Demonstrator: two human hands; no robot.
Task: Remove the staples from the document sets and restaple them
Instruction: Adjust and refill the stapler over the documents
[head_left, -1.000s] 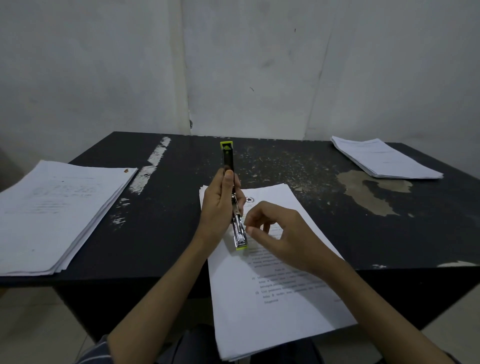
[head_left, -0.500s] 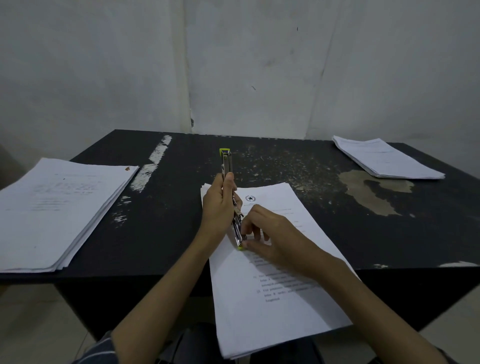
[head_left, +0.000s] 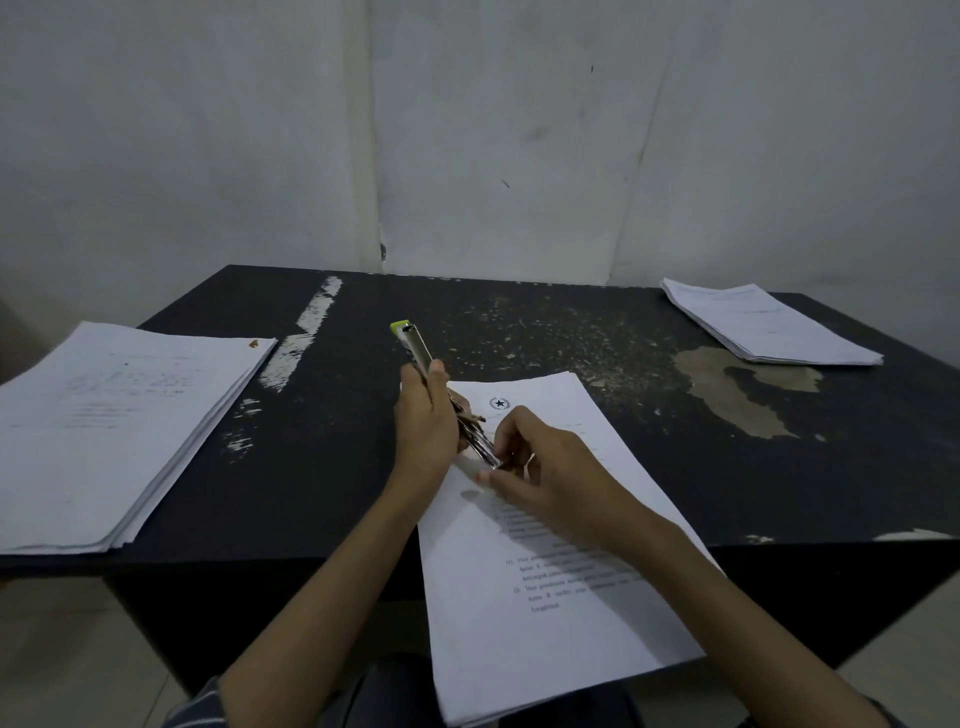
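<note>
From the head view, the stapler (head_left: 415, 345) was held up over the table (head_left: 571, 332), gripped round its middle by the left hand (head_left: 423, 421), fingers wrapped close about the body. Its long axis was seen to run from far-left to near-right. The yellow-green end was pointed away and the bare metal end was aimed straight at the right hand (head_left: 550, 467).

That metal tip was met from the near-right side, and the right thumb and curled fingers were closed on it in a pinch. So both hands were on the tool, the left at the middle and the right at the near tip. Whether a staple or a strip was caught in that pinch could not be told, as it was too small and too dark.

The step was judged to be loading or clearing the stapler ahead of restapling. Any pull or push to come would be expected along that same slanted axis, with the left grip kept firm.

The stapler was seen as slim and long, with silvery metal along its length and a bright cap at the far end. It was held just above the far-left part of the document (head_left: 519, 597), which lay under both hands with its near end hanging over the table edge. A star emblem and printed lines could be made out on it, but no staple.

A thick stack (head_left: 119, 426) was noted at the left, and a thinner pile (head_left: 769, 322) at the far right.
</note>
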